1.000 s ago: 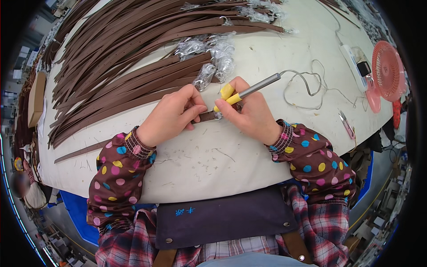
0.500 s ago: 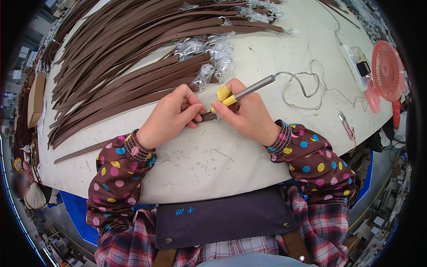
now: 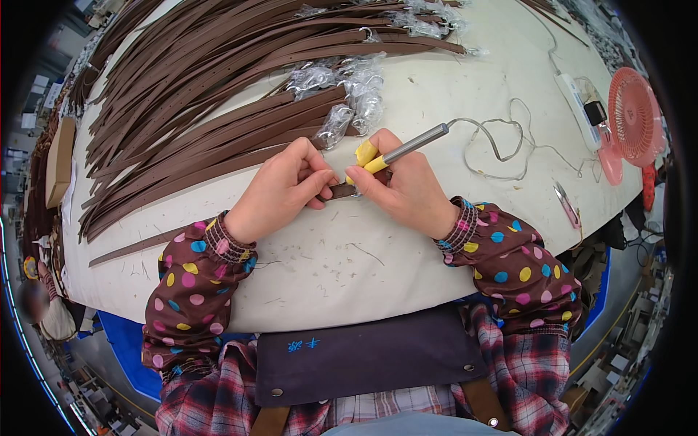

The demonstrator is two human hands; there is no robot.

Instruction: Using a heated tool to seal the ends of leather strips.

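My left hand [image 3: 278, 190] is closed, its thumb and fingers pinching a brown belt [image 3: 339, 191] close to its buckle end. The belt's strap runs out leftward beneath my wrist, across the table. In my right hand [image 3: 413, 195] is a corded soldering iron [image 3: 420, 142] with a grey metal handle and yellow wrapping, held like a pen. It slants down to the left, toward the belt's end between my hands. My right fingers hide its tip. A small bit of shiny metal shows at the belt end, under my right thumb.
Brown belts [image 3: 182, 145] with plastic-wrapped buckles [image 3: 363, 87] lie heaped at the far left. To the right are the iron's looping cord [image 3: 502, 156], a white power strip [image 3: 578, 109], a pink fan [image 3: 632, 120] and small pink-handled snips [image 3: 566, 203]. Thread scraps dot the white table [image 3: 378, 291].
Almost nothing differs. Both hands keep their places and grips, with the iron at the same slant.
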